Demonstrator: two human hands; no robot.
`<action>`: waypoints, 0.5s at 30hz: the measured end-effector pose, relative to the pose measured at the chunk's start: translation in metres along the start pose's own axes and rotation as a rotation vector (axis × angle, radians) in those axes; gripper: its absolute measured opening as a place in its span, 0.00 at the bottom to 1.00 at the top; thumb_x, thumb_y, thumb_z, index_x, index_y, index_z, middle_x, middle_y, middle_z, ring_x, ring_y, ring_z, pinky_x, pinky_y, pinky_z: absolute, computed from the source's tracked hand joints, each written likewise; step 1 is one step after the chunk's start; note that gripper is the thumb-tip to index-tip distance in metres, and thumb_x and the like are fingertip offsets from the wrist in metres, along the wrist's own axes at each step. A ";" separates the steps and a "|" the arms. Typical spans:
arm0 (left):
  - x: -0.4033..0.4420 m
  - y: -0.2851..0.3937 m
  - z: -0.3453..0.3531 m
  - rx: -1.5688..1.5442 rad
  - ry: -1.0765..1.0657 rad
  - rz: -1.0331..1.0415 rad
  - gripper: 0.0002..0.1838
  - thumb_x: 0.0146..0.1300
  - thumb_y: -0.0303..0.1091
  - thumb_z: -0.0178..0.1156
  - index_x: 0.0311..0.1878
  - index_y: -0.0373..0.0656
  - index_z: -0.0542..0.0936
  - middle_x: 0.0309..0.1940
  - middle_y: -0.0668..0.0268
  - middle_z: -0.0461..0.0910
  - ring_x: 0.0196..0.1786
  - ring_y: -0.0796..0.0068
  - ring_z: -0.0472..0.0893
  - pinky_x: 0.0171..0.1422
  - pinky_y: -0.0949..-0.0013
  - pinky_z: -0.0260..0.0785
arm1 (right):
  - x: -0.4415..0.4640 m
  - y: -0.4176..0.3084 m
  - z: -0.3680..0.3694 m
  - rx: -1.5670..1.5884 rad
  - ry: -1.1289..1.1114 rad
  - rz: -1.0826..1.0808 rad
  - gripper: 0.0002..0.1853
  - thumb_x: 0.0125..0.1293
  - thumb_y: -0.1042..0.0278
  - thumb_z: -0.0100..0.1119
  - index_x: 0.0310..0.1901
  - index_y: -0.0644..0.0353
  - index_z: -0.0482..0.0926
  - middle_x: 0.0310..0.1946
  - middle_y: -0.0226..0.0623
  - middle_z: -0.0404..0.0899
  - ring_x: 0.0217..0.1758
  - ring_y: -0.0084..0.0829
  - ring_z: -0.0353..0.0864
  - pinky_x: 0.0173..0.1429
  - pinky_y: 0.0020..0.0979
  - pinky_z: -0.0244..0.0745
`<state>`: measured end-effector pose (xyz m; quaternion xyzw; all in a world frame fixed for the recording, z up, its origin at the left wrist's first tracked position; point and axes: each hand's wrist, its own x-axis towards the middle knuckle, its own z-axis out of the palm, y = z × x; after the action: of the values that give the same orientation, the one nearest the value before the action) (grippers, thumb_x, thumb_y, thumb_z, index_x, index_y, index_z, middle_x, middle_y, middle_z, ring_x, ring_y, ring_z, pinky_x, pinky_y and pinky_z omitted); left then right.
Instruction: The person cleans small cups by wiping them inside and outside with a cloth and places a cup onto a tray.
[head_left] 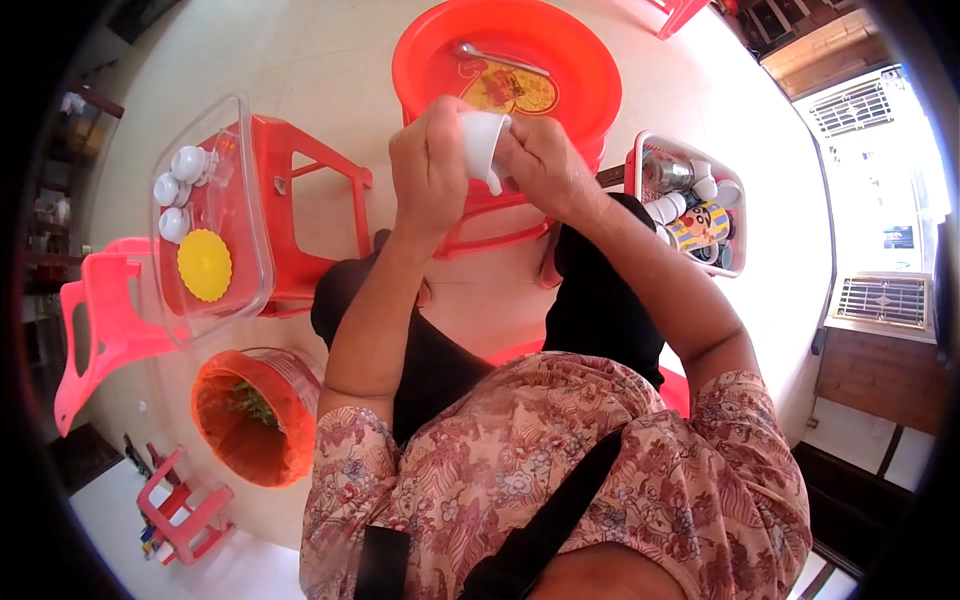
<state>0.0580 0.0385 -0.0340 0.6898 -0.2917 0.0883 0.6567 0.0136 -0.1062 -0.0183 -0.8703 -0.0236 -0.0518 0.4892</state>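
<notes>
A white cup [482, 143] is held up in front of me, tipped on its side above the near rim of a red basin [410, 65]. My left hand [430, 165] is wrapped round the cup's base end. At its mouth, my right hand [548, 165] is closed against the rim, with some fingertips hidden; whether it also holds something small I cannot make out. Inside the basin lie a long metal-looking utensil [505, 60] and a printed yellow heart-shaped pattern [510, 92].
On a red stool [275, 190] at left, a clear tray [262, 285] holds several white cups [188, 165] and a yellow scalloped disc [205, 265]. A white basket [738, 262] at right contains cups and a glass jar [665, 173]. An orange-lined bin [290, 465] stands lower left, near a pink chair [100, 310].
</notes>
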 end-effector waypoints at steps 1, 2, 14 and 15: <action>0.000 0.001 -0.001 0.060 0.014 0.049 0.23 0.71 0.42 0.36 0.36 0.35 0.76 0.27 0.62 0.78 0.31 0.73 0.77 0.36 0.70 0.68 | -0.007 -0.014 0.001 0.219 -0.077 0.178 0.17 0.67 0.58 0.51 0.31 0.65 0.76 0.19 0.34 0.75 0.16 0.28 0.74 0.19 0.27 0.66; -0.001 0.001 -0.001 0.107 0.042 0.124 0.23 0.71 0.42 0.36 0.36 0.35 0.76 0.27 0.61 0.78 0.32 0.72 0.78 0.36 0.69 0.69 | -0.010 -0.022 0.001 0.437 -0.154 0.357 0.18 0.69 0.57 0.50 0.32 0.66 0.76 0.19 0.32 0.75 0.16 0.24 0.73 0.19 0.25 0.64; 0.007 0.014 -0.005 -0.265 -0.354 -0.391 0.26 0.71 0.47 0.35 0.38 0.34 0.76 0.25 0.60 0.76 0.26 0.71 0.77 0.32 0.67 0.69 | -0.005 -0.022 -0.034 -0.738 0.062 -0.404 0.13 0.58 0.57 0.60 0.29 0.59 0.75 0.23 0.41 0.78 0.25 0.43 0.79 0.28 0.40 0.71; 0.006 0.012 0.000 -0.295 -0.328 -0.421 0.25 0.71 0.46 0.36 0.38 0.34 0.76 0.25 0.60 0.76 0.27 0.70 0.77 0.32 0.68 0.69 | -0.004 -0.023 -0.037 -0.759 0.072 -0.412 0.13 0.58 0.57 0.60 0.29 0.59 0.75 0.23 0.42 0.78 0.25 0.43 0.79 0.28 0.41 0.71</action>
<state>0.0565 0.0377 -0.0204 0.6372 -0.2540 -0.2057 0.6979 0.0051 -0.1255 0.0194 -0.9633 -0.1589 -0.1837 0.1145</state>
